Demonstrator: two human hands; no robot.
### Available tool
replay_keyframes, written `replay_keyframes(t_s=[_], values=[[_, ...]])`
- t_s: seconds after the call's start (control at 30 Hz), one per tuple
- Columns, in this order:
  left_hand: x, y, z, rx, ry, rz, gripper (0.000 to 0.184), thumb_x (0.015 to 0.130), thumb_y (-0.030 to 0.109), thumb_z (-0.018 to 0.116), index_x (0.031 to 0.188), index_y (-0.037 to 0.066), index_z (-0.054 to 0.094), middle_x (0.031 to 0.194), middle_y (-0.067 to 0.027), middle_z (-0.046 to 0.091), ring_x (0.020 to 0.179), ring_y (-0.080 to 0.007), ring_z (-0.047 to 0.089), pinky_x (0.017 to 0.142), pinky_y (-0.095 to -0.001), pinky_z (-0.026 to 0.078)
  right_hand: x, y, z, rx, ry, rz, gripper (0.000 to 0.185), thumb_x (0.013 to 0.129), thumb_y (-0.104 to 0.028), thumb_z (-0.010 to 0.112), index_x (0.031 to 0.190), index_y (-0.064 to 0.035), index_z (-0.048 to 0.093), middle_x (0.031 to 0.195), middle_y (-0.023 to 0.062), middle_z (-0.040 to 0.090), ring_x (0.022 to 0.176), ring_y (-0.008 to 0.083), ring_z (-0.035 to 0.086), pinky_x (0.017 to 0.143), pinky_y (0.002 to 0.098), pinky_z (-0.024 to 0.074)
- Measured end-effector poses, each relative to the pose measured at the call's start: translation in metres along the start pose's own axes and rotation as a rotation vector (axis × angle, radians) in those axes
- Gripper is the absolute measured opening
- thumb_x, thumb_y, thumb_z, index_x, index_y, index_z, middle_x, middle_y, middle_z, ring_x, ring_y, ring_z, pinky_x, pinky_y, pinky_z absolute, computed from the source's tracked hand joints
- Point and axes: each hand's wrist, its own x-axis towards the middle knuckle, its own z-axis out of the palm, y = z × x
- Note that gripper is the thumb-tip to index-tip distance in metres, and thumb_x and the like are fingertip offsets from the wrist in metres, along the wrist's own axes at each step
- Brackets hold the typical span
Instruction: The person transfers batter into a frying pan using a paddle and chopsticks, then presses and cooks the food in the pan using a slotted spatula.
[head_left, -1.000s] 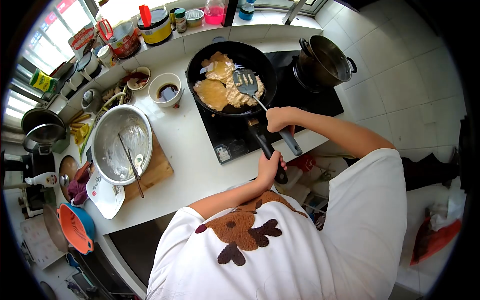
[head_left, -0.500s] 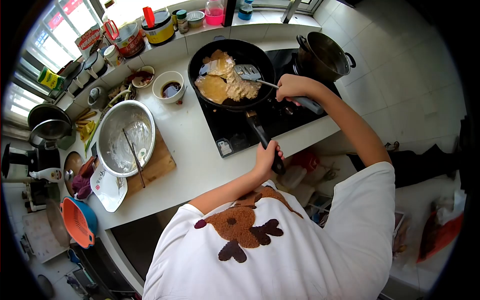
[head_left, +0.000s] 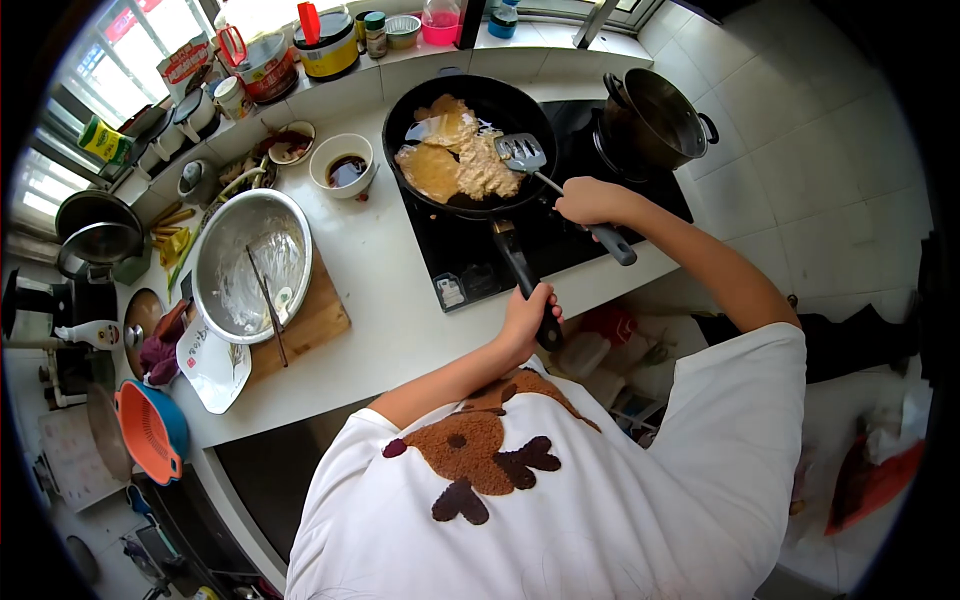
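Note:
A black frying pan (head_left: 530,110) sits on the black cooktop (head_left: 455,250), with pale golden, batter-like pieces of food (head_left: 455,150) frying in oil. My left hand (head_left: 527,320) is wrapped round the pan's handle. In my right hand (head_left: 590,203) is a slotted spatula (head_left: 522,153) with a grey handle. Its metal head is over the right side of the pan, at the edge of the food; whether it touches the food I cannot tell.
A dark pot (head_left: 655,120) stands right of the pan. To the left are a bowl of dark sauce (head_left: 341,165) and a metal mixing bowl (head_left: 215,300) with chopsticks (head_left: 265,300), partly over a wooden board (head_left: 320,325). Jars (head_left: 328,50) line the windowsill.
The spatula head has moved right, from over the middle of the food to its right edge. My right hand has lowered slightly. My left hand keeps its hold on the handle.

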Motion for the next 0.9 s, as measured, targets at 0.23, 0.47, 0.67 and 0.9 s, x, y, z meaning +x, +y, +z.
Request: replay_keyframes(t_s=[0.23,0.47,0.67,0.9], values=[[0.003,-0.002,-0.004,0.028,-0.019,-0.028,0.012,0.083,0.012,0.050,0.085,0.006,0.039,0.071,-0.0042,0.045,0.060,-0.0143,0.048,0.054,-0.0293,0.045,0.006,-0.017,0.023,0.143,-0.080,-0.097,0.035,0.086,-0.024,0.042,0.082,0.0088,0.053,0.073,0.0172,0.056,0.057,0.0305,0.060,0.043,0.0397,0.0519],[0.004,-0.006,-0.008,0.043,-0.075,0.006,0.014,0.085,0.013,0.050,0.090,0.006,0.039,0.073,-0.0039,0.043,0.062,-0.0145,0.049,0.056,-0.0303,0.046,0.003,-0.038,0.046,0.277,-0.020,-0.070,0.038,0.088,-0.025,0.044,0.090,0.0096,0.059,0.087,0.0246,0.060,0.074,0.0373,0.063,0.054,0.0455,0.0549],[0.001,-0.001,-0.004,0.113,-0.019,0.037,0.016,0.084,0.016,0.051,0.086,0.005,0.039,0.071,-0.0049,0.048,0.057,-0.0137,0.049,0.053,-0.0289,0.045,-0.017,-0.024,0.047,0.047,0.071,-0.345,0.038,0.083,-0.025,0.046,0.083,0.0114,0.054,0.068,0.0227,0.058,0.071,0.0335,0.063,0.062,0.0401,0.0495],[0.004,-0.004,-0.005,0.033,0.007,-0.050,0.013,0.082,0.012,0.050,0.081,0.006,0.039,0.069,-0.0030,0.043,0.060,-0.0140,0.046,0.055,-0.0307,0.045,-0.013,0.000,0.042,0.127,0.023,-0.170,0.038,0.085,-0.024,0.048,0.079,0.0110,0.060,0.078,0.0276,0.060,0.070,0.0376,0.062,0.061,0.0411,0.0503]])
